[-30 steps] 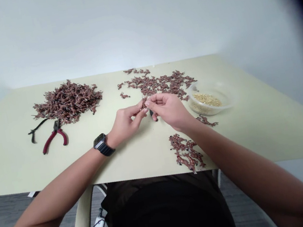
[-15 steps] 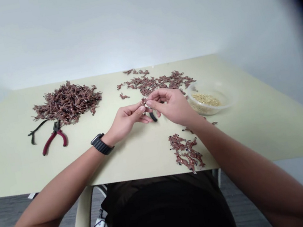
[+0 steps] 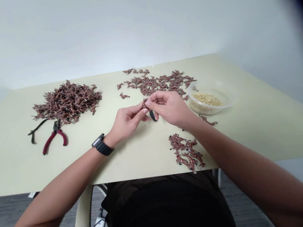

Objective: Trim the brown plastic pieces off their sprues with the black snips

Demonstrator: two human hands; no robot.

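My left hand (image 3: 129, 121), with a black watch on its wrist, is closed in a pinch on a small brown animal figurine (image 3: 145, 102) that looks like a deer. The right hand (image 3: 170, 106) meets it there, thumb and forefinger pressed together at the same figurine. Fingers hide most of the piece, and anything smaller between them is too small to make out. A black curved handle (image 3: 153, 116) shows just below the fingertips; I cannot tell whether the right hand holds it. Behind the hands, many like figurines (image 3: 149, 84) lie spread on the table.
Left, a tall heap of brown figurines (image 3: 69, 102) stands behind red-handled pliers (image 3: 57, 136) and a black-handled tool (image 3: 37, 129). A clear plastic bowl (image 3: 227, 104) with tiny gold pieces (image 3: 207, 99) sits right. Near the front edge lies a group of figurines (image 3: 186, 152).
Both hands have shifted slightly and drawn closer together around the figurine, covering more of it. The right wrist has moved a little left, uncovering figurines beside the bowl.
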